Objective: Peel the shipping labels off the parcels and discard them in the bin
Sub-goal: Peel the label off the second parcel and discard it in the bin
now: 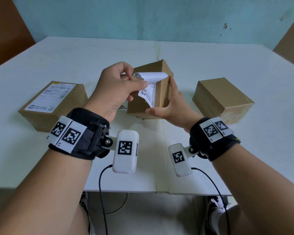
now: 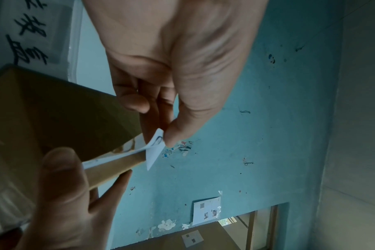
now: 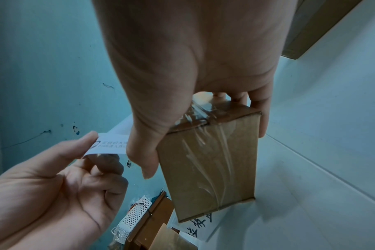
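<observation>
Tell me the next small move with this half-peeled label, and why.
Probably keep pulling the label leftward, away from the box, until it comes free. The left hand already pinches its curled corner, part of it still sticks to the box face, and the right hand grips the box, tilted up on the table, to brace it.

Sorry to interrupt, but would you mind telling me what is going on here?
A person is peeling a shipping label off the middle parcel. The right hand grips that box while the left hand pinches the half-lifted label. The left parcel still carries its label; the right parcel shows none.
</observation>
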Demonstrator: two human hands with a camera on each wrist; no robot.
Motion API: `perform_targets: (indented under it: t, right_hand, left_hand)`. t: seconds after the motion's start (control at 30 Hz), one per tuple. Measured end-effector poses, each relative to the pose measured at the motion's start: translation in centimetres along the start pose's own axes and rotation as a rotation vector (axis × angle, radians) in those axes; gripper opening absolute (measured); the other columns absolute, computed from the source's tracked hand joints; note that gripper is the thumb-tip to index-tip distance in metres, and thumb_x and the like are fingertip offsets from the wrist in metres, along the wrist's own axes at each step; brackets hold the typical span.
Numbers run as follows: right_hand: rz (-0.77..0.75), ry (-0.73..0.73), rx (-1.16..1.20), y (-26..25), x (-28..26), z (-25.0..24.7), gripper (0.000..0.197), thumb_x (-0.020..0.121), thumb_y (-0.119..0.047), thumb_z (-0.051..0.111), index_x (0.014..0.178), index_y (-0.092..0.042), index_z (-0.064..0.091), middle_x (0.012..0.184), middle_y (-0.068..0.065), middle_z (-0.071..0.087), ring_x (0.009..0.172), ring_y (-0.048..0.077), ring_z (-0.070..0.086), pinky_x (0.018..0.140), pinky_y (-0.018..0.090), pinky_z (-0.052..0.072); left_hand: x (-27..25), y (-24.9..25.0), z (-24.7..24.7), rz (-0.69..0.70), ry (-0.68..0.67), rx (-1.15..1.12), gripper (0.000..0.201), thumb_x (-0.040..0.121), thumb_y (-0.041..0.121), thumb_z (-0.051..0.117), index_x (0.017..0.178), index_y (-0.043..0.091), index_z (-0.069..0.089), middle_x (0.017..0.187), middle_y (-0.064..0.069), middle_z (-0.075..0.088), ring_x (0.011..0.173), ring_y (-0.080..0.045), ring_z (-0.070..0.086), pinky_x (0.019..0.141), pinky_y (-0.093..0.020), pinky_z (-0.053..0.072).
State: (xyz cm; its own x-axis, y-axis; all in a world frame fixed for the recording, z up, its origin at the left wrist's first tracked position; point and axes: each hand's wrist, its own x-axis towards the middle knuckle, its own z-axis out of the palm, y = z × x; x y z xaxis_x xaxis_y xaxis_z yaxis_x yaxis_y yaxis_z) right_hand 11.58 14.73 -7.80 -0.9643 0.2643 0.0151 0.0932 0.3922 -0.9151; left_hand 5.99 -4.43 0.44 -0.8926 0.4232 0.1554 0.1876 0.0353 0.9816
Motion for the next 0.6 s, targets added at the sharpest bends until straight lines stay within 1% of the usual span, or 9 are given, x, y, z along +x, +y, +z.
perform_targets:
  t: [0.07, 0.17, 0.23, 0.33, 0.4, 0.43, 0.5, 0.53, 0.6]
  right_hand:
    - [0.004, -0.005, -0.004, -0.2, -0.2, 0.0, 0.151, 0.064, -0.050, 0.093, 0.168, -0.034, -0.014, 0.160, 0.004, 0.028, 0.143, 0.020, 0.036, 0.120, 0.040, 0.039]
    - [0.012, -0.005, 0.001, -0.2, -0.3, -0.3, 0.142, 0.078, -0.035, 0.095, 0.168, -0.032, -0.015, 0.161, 0.005, 0.026, 0.138, 0.015, 0.033, 0.111, 0.032, 0.036]
    - [0.009, -0.003, 0.002, -0.2, -0.2, -0.3, 0.140, 0.080, -0.033, 0.094, 0.168, -0.031, -0.014, 0.161, 0.006, 0.026, 0.138, 0.015, 0.032, 0.110, 0.031, 0.035]
    - [0.007, 0.003, 0.024, 0.0, 0.0, -0.2, 0.145, 0.071, -0.043, 0.096, 0.168, -0.035, -0.012, 0.159, 0.002, 0.028, 0.143, 0.017, 0.033, 0.117, 0.037, 0.038]
    - [0.022, -0.003, 0.048, -0.1, 0.0, 0.0, 0.146, 0.071, -0.045, 0.098, 0.168, -0.036, -0.012, 0.156, -0.002, 0.028, 0.142, 0.013, 0.031, 0.118, 0.036, 0.035]
    - [0.033, 0.002, 0.067, -0.1, -0.1, 0.1, 0.148, 0.067, -0.051, 0.099, 0.168, -0.040, -0.008, 0.157, -0.001, 0.032, 0.143, 0.014, 0.034, 0.119, 0.038, 0.036]
    - [0.050, 0.009, 0.113, 0.1, -0.1, 0.0, 0.150, 0.050, -0.065, 0.101, 0.163, -0.053, 0.003, 0.156, 0.003, 0.043, 0.145, 0.025, 0.045, 0.118, 0.050, 0.045]
    - [0.059, 0.012, 0.123, 0.5, -0.1, -0.2, 0.149, 0.046, -0.065, 0.102, 0.160, -0.057, 0.006, 0.156, 0.003, 0.044, 0.144, 0.027, 0.048, 0.116, 0.052, 0.048]
    - [0.072, -0.009, 0.143, 0.6, -0.4, -0.5, 0.149, 0.048, -0.056, 0.102, 0.160, -0.058, 0.004, 0.156, 0.002, 0.043, 0.143, 0.027, 0.048, 0.115, 0.052, 0.049]
  left_hand:
    - [0.0, 0.0, 0.1, -0.002, -0.004, -0.019, 0.041, 0.079, 0.000, 0.077, 0.071, 0.024, 0.044, 0.065, 0.008, 0.066, 0.063, -0.016, 0.055, 0.053, -0.026, 0.044]
    - [0.0, 0.0, 0.2, 0.001, -0.003, -0.046, 0.042, 0.080, -0.001, 0.076, 0.070, 0.024, 0.044, 0.067, 0.006, 0.066, 0.064, -0.015, 0.057, 0.053, -0.025, 0.043]
    - [0.1, 0.0, 0.2, 0.005, -0.001, -0.075, 0.041, 0.081, -0.002, 0.075, 0.071, 0.023, 0.044, 0.068, 0.005, 0.067, 0.066, -0.014, 0.060, 0.052, -0.025, 0.042]
    - [-0.1, 0.1, 0.3, 0.008, -0.008, -0.114, 0.040, 0.083, -0.002, 0.073, 0.072, 0.023, 0.044, 0.070, 0.003, 0.068, 0.070, -0.012, 0.065, 0.052, -0.025, 0.041]
    - [0.0, 0.8, 0.2, 0.010, -0.006, -0.228, 0.039, 0.087, -0.001, 0.069, 0.071, 0.024, 0.044, 0.071, 0.003, 0.067, 0.069, -0.011, 0.066, 0.050, -0.024, 0.038]
    - [0.1, 1.3, -0.1, 0.024, 0.001, -0.294, 0.038, 0.087, -0.001, 0.068, 0.071, 0.024, 0.044, 0.072, 0.003, 0.066, 0.068, -0.011, 0.065, 0.049, -0.024, 0.038]
    - [0.4, 2.4, -0.8, 0.071, 0.019, -0.351, 0.034, 0.086, 0.001, 0.068, 0.074, 0.025, 0.047, 0.077, 0.001, 0.066, 0.069, -0.012, 0.063, 0.050, -0.025, 0.038]
    - [0.4, 2.7, -1.1, 0.082, 0.023, -0.355, 0.031, 0.086, 0.003, 0.069, 0.078, 0.025, 0.048, 0.080, 0.001, 0.067, 0.072, -0.014, 0.061, 0.051, -0.026, 0.039]
    - [0.7, 2.3, -1.7, 0.050, 0.040, -0.345, 0.027, 0.084, 0.007, 0.071, 0.088, 0.025, 0.051, 0.085, 0.000, 0.070, 0.076, -0.017, 0.059, 0.052, -0.026, 0.040]
